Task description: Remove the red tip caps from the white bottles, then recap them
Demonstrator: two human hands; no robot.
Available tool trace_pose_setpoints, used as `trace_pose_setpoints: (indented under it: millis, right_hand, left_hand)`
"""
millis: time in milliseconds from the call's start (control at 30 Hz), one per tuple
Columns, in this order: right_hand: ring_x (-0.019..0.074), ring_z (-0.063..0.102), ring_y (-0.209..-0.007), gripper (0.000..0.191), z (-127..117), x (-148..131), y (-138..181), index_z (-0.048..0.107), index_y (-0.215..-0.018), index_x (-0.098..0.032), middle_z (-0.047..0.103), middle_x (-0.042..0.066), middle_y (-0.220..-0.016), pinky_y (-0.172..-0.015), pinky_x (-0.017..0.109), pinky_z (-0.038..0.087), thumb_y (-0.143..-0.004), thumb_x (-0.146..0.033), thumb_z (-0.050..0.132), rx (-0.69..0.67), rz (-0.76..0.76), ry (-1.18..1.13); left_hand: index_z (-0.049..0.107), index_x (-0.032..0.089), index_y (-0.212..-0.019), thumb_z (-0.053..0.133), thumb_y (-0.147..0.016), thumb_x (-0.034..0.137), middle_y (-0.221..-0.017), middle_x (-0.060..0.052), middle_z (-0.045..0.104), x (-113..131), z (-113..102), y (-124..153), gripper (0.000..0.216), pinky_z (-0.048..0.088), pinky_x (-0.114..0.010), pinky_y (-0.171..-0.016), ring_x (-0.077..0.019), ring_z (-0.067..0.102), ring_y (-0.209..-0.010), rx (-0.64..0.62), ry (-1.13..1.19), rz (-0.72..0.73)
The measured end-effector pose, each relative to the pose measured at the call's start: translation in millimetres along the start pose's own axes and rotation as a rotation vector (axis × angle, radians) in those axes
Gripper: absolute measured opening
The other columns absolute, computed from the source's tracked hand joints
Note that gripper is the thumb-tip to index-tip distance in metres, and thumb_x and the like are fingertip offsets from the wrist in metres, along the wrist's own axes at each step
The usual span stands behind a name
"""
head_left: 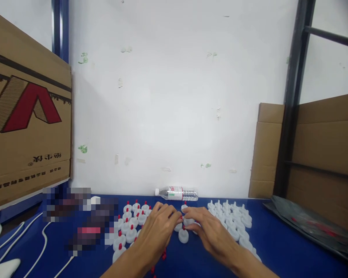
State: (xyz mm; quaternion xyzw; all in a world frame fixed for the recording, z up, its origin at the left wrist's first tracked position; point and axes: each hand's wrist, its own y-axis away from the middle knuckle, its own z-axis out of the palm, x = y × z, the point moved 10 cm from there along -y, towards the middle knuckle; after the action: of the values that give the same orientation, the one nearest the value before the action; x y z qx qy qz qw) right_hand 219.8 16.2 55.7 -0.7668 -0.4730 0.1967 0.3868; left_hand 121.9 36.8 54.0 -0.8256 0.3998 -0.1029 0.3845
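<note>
White, round nozzle caps stand on the blue table, many with small red tip covers. My left hand (pixel 162 222) is closed at the middle group, its fingertips at a red tip cover (pixel 180 217). Facing it, my right hand (pixel 205 224) curves thumb and fingers round a white nozzle cap (pixel 188 221). A red-tipped nozzle cap (pixel 183 236) stands just in front, between both hands. More red-tipped caps (pixel 131 234) are grouped left of my left hand. Caps without red tips (pixel 233 233) are packed right of my right hand. Loose red tip covers (pixel 164 255) lie partly hidden by my left forearm.
A clear plastic bottle (pixel 178 193) lies against the white wall. Left are a large printed carton (pixel 29 116), white cables (pixel 45 239) and blurred-out items. A grey plastic bag (pixel 313 227) lies at the right, near cardboard (pixel 266 150) and a dark metal post (pixel 291 96).
</note>
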Motion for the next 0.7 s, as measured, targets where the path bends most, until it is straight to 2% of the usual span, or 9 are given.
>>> trace_pose_setpoints:
  millis: [133,267,400,567,700]
  right_hand:
    - [0.0222,0.065,-0.118,0.03,-4,-10,2,0.053,-0.129,-0.023,0.069,0.01,-0.124,-0.1,0.039,0.054,-0.103,-0.011,0.043,0.035,-0.011,0.106]
    - [0.0199,0.067,-0.114,0.026,-9,-20,1,0.055,-0.122,-0.021,0.071,0.01,-0.119,-0.102,0.037,0.052,-0.103,-0.01,0.043,0.072,-0.043,0.116]
    - [0.018,0.066,-0.112,0.019,-10,-22,2,0.056,-0.112,-0.018,0.07,0.012,-0.117,-0.1,0.034,0.052,-0.103,-0.009,0.042,0.101,-0.084,0.087]
    - [0.0182,0.063,-0.12,0.019,-4,-20,7,0.056,-0.114,-0.017,0.068,0.013,-0.123,-0.103,0.035,0.049,-0.104,-0.01,0.041,0.048,-0.134,0.153]
    - [0.0188,0.066,-0.114,0.017,-5,-25,3,0.057,-0.114,-0.016,0.071,0.013,-0.119,-0.098,0.034,0.052,-0.105,-0.015,0.043,0.026,-0.173,0.21]
  left_hand:
    - [0.06,0.019,-0.091,0.037,-0.101,0.006,-0.084,-0.002,0.062,3,-5,0,0.029,0.036,-0.033,-0.067,-0.0191,0.053,-0.072,-0.008,0.154,-0.077]
    - [0.058,0.019,-0.084,0.035,-0.101,0.009,-0.083,-0.002,0.06,2,-5,2,0.03,0.037,-0.034,-0.07,-0.0184,0.053,-0.074,-0.079,0.264,-0.162]
    - [0.059,0.019,-0.088,0.036,-0.102,0.011,-0.087,-0.003,0.061,0,-3,3,0.028,0.038,-0.035,-0.076,-0.019,0.055,-0.08,-0.113,0.291,-0.195]
    - [0.057,0.02,-0.086,0.035,-0.102,0.013,-0.086,-0.002,0.06,-1,-3,3,0.028,0.039,-0.036,-0.077,-0.0187,0.054,-0.079,-0.128,0.268,-0.179]
    - [0.057,0.019,-0.087,0.035,-0.102,0.012,-0.088,-0.003,0.06,0,-1,5,0.027,0.04,-0.038,-0.081,-0.0191,0.054,-0.08,-0.174,0.225,-0.16]
